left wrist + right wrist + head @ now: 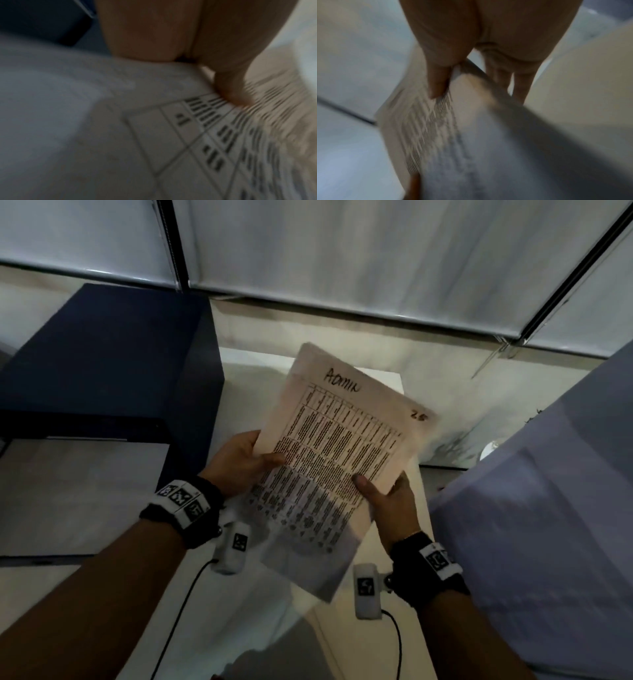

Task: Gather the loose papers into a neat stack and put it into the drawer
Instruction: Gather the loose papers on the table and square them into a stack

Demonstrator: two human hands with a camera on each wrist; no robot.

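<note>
White table [387, 642] — sheet of paper [383, 378] flat on far end; dark blue cabinet [102, 364] beside it.

The right hand [481, 56] pinches blurred printed papers [436, 128], thumb on top.

The head view looks steeply down from above onto both forearms. Each wrist view looks along its palm, very close and blurred; all three share the white printed paper sheets [329, 446].

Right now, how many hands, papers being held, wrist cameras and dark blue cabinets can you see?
Hands: 2, the left hand and right hand
Held sheets of paper: at least 2, exact count unclear
Wrist cameras: 2
Dark blue cabinet: 1
Total: at least 7
</note>
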